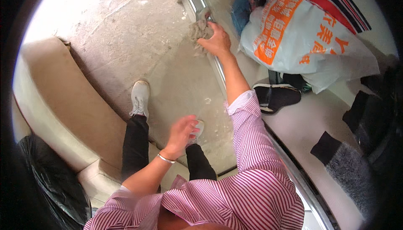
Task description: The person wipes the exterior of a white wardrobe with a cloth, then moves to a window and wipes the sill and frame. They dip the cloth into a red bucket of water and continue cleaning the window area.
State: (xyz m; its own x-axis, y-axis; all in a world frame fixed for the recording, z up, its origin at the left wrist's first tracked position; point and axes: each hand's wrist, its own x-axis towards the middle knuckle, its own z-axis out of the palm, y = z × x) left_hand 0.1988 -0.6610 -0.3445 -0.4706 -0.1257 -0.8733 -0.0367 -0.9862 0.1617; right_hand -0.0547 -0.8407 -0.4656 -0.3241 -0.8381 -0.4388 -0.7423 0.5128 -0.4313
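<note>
My right hand [217, 41] grips a crumpled grey cloth [200, 33] on the shiny metal edge strip [220, 68] of a pale flat surface [315, 113]. Part of the cloth hangs over on the floor side of the strip. My left hand [182, 135], a little blurred, hovers in front of my body with its fingers slightly bent and apart, and nothing shows in it. Behind it, one light-coloured shoe [198, 127] is partly hidden. The other shoe [140, 96] stands in full view on the worn concrete floor [110, 41].
On the pale surface lie a stuffed white plastic bag [302, 38] bearing orange writing, striped fabric [333, 3], a black shoe [278, 96] and a fuzzy grey garment [349, 173]. To the left are a beige upholstered seat [75, 94] and a black plastic bag [50, 179].
</note>
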